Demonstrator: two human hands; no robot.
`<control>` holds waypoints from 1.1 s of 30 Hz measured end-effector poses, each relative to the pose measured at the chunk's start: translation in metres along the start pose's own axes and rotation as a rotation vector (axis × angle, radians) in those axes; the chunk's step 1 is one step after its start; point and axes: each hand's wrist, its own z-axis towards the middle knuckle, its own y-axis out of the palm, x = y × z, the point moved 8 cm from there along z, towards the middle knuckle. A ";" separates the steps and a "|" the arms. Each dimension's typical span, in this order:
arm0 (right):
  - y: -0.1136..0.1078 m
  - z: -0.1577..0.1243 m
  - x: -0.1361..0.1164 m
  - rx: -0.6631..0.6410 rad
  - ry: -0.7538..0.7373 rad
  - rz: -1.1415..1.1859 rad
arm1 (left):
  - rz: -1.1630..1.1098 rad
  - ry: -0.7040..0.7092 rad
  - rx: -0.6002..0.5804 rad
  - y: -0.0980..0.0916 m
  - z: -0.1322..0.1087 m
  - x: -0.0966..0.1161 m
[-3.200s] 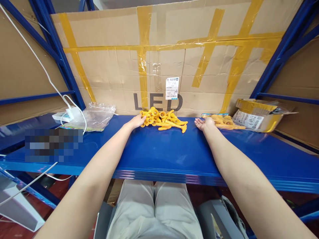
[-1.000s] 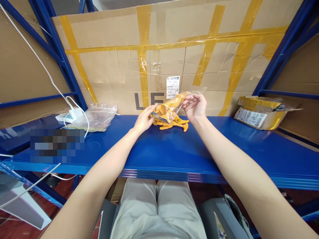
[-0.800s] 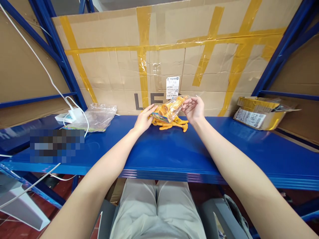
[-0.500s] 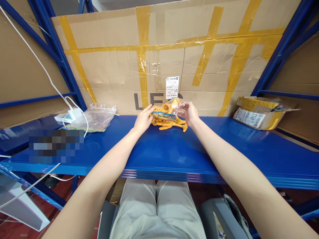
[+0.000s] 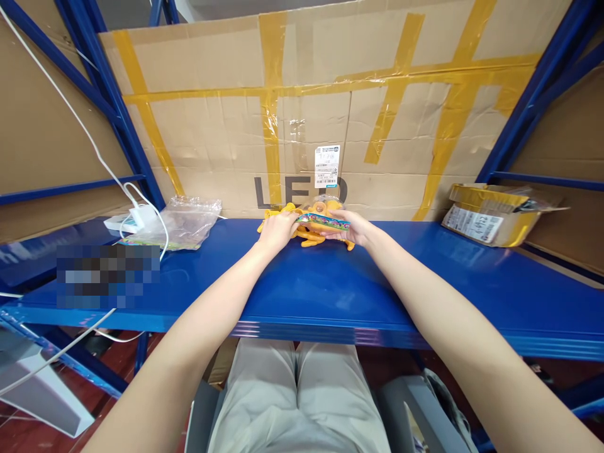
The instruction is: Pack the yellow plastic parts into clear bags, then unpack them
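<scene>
A clear plastic bag [image 5: 336, 200] with a narrow, colourful printed card strip [image 5: 323, 220] is between my hands at the back of the blue shelf. Yellow-orange plastic pieces [image 5: 311, 241], round and curved, lie beneath and behind the strip; some show through the bag. Which ones are inside it I cannot fully tell. My left hand [image 5: 278, 229] is closed at the strip's left end, with more yellow pieces [image 5: 268, 217] just behind its fingers. My right hand [image 5: 355, 228] grips the strip's right end, its fingers reaching underneath.
A blue metal shelf top [image 5: 302, 296] runs across in front of a taped cardboard sheet [image 5: 212, 138]. Left stand another clear bag [image 5: 193, 220], a white power strip [image 5: 127, 220] with cables, and a blurred dark object [image 5: 108, 274]. An opened carton [image 5: 491, 217] sits at right.
My right hand has come down from the bag's upper part to the strip's right end. The strip now tilts flatter and sits a little further right. My left hand has shifted slightly right.
</scene>
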 end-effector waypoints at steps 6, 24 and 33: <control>-0.001 0.004 -0.023 0.041 -0.246 0.219 | -0.326 0.012 0.092 -0.001 0.002 -0.007; -0.012 -0.026 -0.071 0.315 -0.779 -0.284 | -0.398 0.192 0.112 0.003 0.001 -0.004; 0.007 -0.046 -0.085 0.307 -0.933 -0.187 | -0.548 0.126 0.277 -0.021 0.002 -0.006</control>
